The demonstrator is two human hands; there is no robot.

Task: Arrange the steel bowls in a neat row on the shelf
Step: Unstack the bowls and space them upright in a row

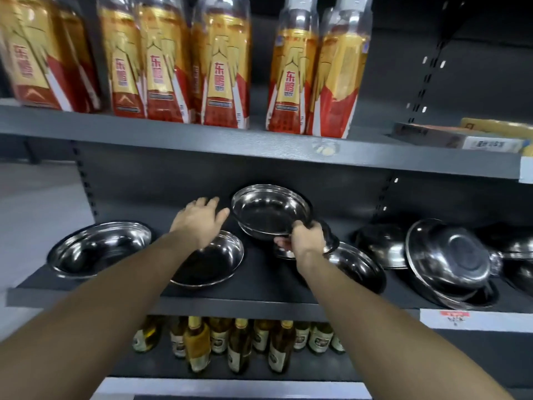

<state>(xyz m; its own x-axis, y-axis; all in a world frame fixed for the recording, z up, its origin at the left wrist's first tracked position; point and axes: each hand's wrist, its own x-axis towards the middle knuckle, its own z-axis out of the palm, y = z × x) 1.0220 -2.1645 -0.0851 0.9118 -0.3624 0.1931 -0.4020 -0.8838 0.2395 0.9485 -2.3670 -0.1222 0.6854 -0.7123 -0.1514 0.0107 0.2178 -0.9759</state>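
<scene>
The grey middle shelf (259, 295) runs across the centre of the frame, with steel bowls scattered along it: one at the left end (99, 249), one flat in the middle under the left forearm (219, 264), one just right of centre (357, 267), and a jumble at the right edge, where a tilted bowl (448, 261) leans with its underside towards the camera. Above centre, a lifted bowl (271, 210) hangs clear of the shelf board, tipped so that its hollow faces the camera. The right hand (305, 239) pinches its lower right rim, fingers curled under and thumb over. The left hand (202, 219), fingers spread and holding nothing, hovers just left of that bowl, apart from its rim. The open gap seems to lie below, between the middle bowl and the right-of-centre one, so the right hand is the nearer for setting it down.
</scene>
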